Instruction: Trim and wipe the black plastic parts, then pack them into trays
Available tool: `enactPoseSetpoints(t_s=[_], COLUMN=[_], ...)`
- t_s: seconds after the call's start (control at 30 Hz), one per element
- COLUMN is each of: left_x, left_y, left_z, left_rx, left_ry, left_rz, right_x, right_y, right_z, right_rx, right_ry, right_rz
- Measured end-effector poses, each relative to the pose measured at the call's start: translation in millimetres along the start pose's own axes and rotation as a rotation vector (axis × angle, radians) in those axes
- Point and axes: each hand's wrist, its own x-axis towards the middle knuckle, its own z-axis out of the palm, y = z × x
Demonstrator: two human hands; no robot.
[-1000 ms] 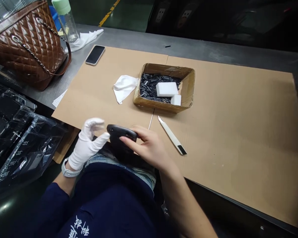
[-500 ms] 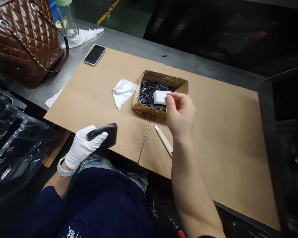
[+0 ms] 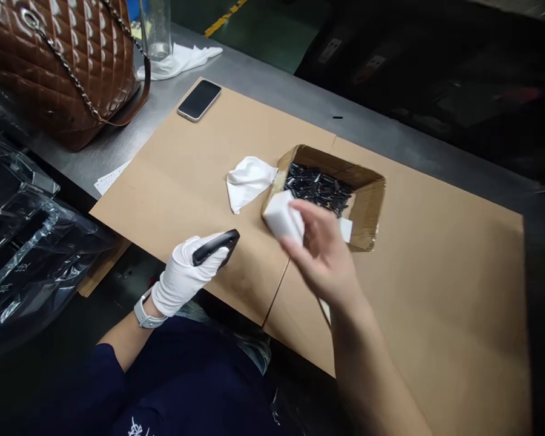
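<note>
My left hand, in a white glove, grips a smooth black plastic part with rounded ends, held in the air over the near edge of the cardboard. Bare fingers of my right hand pinch a white block, slightly blurred, in front of the near left corner of a cardboard box. Many small black pieces lie inside that box. A small white piece shows at its near side, partly behind my right hand. My right wrist hides most of a white-handled knife.
Flat cardboard covers much of the metal table. On it lie a white cloth and a phone. A brown quilted bag stands at the far left, near a clear bottle. Plastic-wrapped goods are at left.
My right hand has drawn the white block from above the box toward its near left corner, tilting it. My left hand has turned the black part more edge-on. The whole view has shifted.
</note>
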Motion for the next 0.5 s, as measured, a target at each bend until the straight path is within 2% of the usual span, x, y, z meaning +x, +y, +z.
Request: enactPoseSetpoints(t_s=[0.07,0.17,0.3,0.5], left_x=[0,-2,-6,-10], left_y=[1,1,1,3], left_z=[0.5,1.8,4.8,12.5], left_rx=[-0.002,-0.040,-0.072,-0.232], left_ry=[-0.009,-0.041,-0.051,-0.019], left_rz=[-0.016,-0.066,-0.023,0.049], right_x=[-13,-21,-23,-26], right_y=[-23,-43,-56,-67], right_z=[12,29,40,42], right_rx=[0.025,-0.044,-0.133,-0.116], right_ry=[-0.079,0.003,0.130,0.162], right_rz=[-0.099,-0.170,-0.267,-0.276])
